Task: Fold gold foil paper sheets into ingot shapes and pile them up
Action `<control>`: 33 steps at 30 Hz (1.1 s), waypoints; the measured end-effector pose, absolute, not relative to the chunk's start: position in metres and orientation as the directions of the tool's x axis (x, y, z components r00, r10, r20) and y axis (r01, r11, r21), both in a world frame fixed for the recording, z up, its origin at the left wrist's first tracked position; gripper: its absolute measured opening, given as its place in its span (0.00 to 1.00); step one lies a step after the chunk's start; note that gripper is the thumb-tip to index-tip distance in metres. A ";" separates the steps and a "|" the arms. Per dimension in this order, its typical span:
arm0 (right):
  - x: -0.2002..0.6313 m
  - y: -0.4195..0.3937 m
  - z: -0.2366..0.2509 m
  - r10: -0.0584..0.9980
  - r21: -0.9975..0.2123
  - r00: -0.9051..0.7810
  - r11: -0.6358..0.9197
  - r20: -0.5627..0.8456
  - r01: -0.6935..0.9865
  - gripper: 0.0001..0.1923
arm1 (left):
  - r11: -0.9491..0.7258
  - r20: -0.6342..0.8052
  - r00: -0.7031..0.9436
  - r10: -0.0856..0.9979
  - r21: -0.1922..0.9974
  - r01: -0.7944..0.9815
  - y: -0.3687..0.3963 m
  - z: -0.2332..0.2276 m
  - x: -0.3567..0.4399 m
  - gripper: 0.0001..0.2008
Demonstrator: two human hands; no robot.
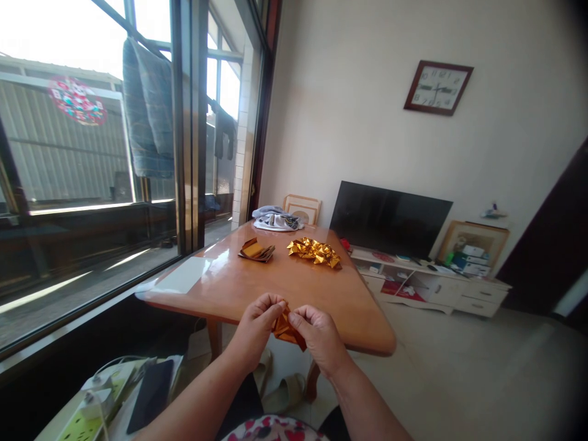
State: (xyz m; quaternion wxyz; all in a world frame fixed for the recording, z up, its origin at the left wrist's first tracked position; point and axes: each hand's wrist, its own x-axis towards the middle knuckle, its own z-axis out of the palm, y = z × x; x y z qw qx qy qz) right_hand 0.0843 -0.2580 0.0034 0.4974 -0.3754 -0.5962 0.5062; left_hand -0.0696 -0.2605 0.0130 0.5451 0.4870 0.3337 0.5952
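Between both hands, just off the table's near edge, is a folded piece of shiny gold foil paper [285, 331]. My left hand [261, 324] pinches it at its upper left. On the other side, the thumb and fingers of my right hand [319, 334] grip its right part. Part of the foil paper is hidden behind the fingers. Farther back on the wooden table [257, 288] lies a heap of folded gold foil pieces [315, 252]. Left of the heap sits a stack of flat gold and brown paper sheets [256, 250].
Folded clothes [277, 218] lie at the table's far end, and a white sheet [180, 275] at its left. A power strip [85, 422] and a dark phone [151, 395] are at lower left. Beyond the table stand a television [390, 217] and a white cabinet [478, 303].
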 end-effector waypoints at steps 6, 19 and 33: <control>0.086 -0.254 -0.003 0.942 -0.969 -0.234 0.247 0.241 -0.003 0.19 | -0.190 0.212 0.033 0.977 0.926 -0.327 -0.260 0.013 -0.069 0.12; 0.089 -0.251 -0.004 0.943 -0.965 -0.235 0.257 0.237 0.056 0.14 | -0.211 0.178 -0.121 0.977 0.902 -0.377 -0.251 0.005 -0.072 0.14; 0.102 -0.249 0.006 0.906 -0.934 -0.340 0.319 0.252 0.158 0.12 | -0.203 0.171 -0.139 0.975 0.943 -0.262 -0.245 0.003 -0.084 0.16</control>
